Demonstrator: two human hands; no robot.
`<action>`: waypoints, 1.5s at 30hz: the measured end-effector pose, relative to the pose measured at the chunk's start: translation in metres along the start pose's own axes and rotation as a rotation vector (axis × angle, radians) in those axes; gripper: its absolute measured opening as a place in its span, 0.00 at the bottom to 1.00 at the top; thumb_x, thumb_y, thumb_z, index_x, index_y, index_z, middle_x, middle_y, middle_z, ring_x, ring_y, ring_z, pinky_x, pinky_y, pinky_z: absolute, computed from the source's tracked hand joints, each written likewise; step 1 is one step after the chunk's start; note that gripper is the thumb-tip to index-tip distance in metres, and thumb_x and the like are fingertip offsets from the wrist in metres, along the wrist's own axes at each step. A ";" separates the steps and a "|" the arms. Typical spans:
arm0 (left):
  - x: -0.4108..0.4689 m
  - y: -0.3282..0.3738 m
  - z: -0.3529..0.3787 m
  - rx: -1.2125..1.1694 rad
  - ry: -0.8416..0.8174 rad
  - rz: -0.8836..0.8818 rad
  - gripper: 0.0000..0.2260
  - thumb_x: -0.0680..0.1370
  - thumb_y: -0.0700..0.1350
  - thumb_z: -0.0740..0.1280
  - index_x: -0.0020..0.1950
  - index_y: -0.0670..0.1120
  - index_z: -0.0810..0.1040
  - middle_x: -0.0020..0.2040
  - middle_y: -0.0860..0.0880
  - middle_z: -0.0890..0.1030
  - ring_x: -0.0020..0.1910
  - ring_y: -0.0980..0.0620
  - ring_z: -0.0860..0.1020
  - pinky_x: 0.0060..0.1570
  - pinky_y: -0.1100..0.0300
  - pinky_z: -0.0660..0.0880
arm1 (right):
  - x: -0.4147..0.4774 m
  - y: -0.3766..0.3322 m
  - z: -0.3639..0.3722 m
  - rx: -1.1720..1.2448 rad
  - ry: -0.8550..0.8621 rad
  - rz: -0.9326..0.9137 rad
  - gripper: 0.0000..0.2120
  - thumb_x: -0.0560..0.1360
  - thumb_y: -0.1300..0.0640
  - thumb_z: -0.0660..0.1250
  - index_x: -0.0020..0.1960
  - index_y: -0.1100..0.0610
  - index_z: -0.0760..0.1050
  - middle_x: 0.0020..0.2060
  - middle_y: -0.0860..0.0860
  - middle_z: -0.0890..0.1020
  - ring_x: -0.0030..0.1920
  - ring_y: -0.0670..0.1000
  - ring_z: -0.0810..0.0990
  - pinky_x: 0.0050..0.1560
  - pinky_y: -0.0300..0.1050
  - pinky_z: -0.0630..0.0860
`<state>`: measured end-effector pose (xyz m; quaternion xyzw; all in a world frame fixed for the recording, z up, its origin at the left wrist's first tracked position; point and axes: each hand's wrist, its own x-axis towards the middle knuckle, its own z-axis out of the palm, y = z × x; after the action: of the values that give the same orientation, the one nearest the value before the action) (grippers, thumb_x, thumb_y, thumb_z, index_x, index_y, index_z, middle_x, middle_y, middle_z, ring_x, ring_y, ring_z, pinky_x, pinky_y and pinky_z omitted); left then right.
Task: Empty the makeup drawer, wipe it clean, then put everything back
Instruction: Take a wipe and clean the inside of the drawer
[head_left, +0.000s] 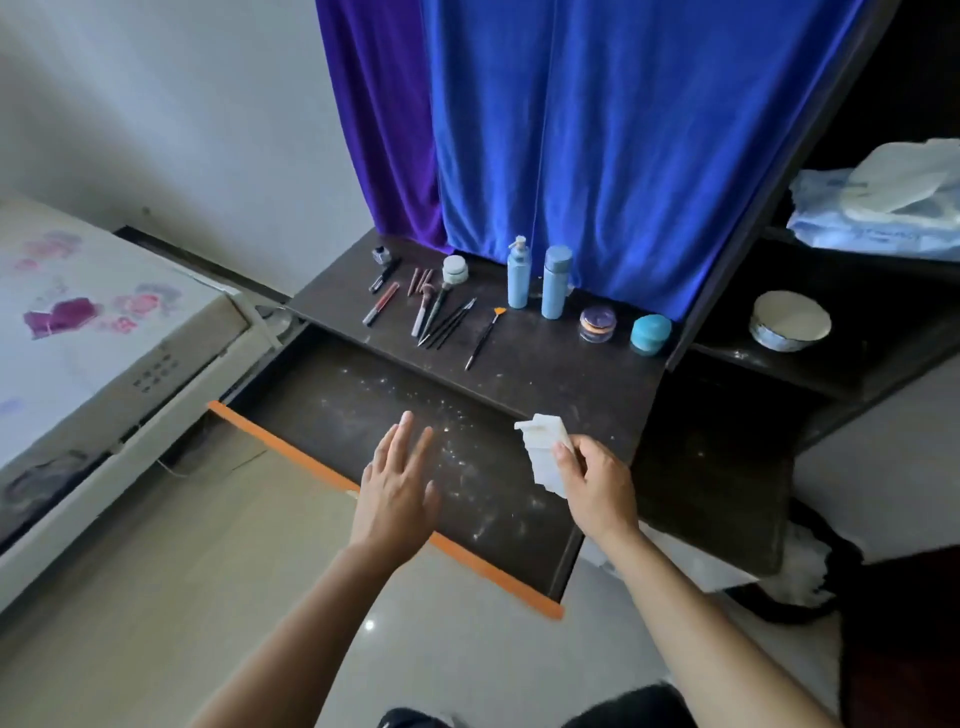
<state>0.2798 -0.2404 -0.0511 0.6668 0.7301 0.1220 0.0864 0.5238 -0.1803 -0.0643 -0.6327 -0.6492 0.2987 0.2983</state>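
Observation:
The dark drawer (332, 410) is pulled out, with an orange front edge (291, 447) and white powder specks over its bottom. My left hand (397, 486) hovers flat over the drawer, fingers spread, holding nothing. My right hand (597, 486) pinches a folded white tissue (545, 449) above the drawer's right end. On the dark tabletop (545, 364) behind lie makeup brushes (441, 319), lip pencils (382, 301), two blue bottles (519, 275) (556, 283), a pale jar (455, 269), a clear powder jar (597, 323) and a teal jar (650, 333).
A blue and purple curtain (597, 130) hangs behind the table. Right of it a side shelf holds a white round tin (789, 319) and a wipes pack (883, 208). A bed with flowered sheet (78, 322) stands at left. A dark bin (800, 571) with white waste sits at right.

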 end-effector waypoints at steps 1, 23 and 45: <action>0.000 -0.012 -0.001 0.011 -0.033 0.017 0.29 0.77 0.47 0.65 0.78 0.49 0.61 0.80 0.46 0.53 0.78 0.44 0.53 0.69 0.45 0.65 | -0.010 -0.006 0.007 0.005 0.002 0.045 0.12 0.81 0.47 0.61 0.54 0.53 0.79 0.47 0.46 0.81 0.47 0.46 0.77 0.40 0.32 0.68; 0.111 -0.075 0.084 0.305 -0.555 0.363 0.30 0.80 0.61 0.56 0.79 0.52 0.52 0.81 0.45 0.46 0.79 0.44 0.46 0.75 0.44 0.51 | 0.011 0.053 0.105 -0.197 0.104 0.500 0.13 0.82 0.50 0.57 0.59 0.50 0.78 0.49 0.53 0.81 0.47 0.55 0.79 0.40 0.46 0.73; 0.153 -0.169 0.192 0.320 -0.631 0.698 0.34 0.77 0.61 0.62 0.79 0.49 0.57 0.80 0.42 0.53 0.78 0.40 0.52 0.70 0.40 0.58 | 0.005 0.082 0.230 -0.583 -0.151 0.559 0.28 0.82 0.43 0.54 0.80 0.51 0.55 0.79 0.59 0.50 0.78 0.65 0.48 0.77 0.62 0.52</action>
<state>0.1595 -0.0894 -0.2789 0.8808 0.4110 -0.1778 0.1536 0.4008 -0.1761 -0.2751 -0.8190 -0.5299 0.2174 -0.0345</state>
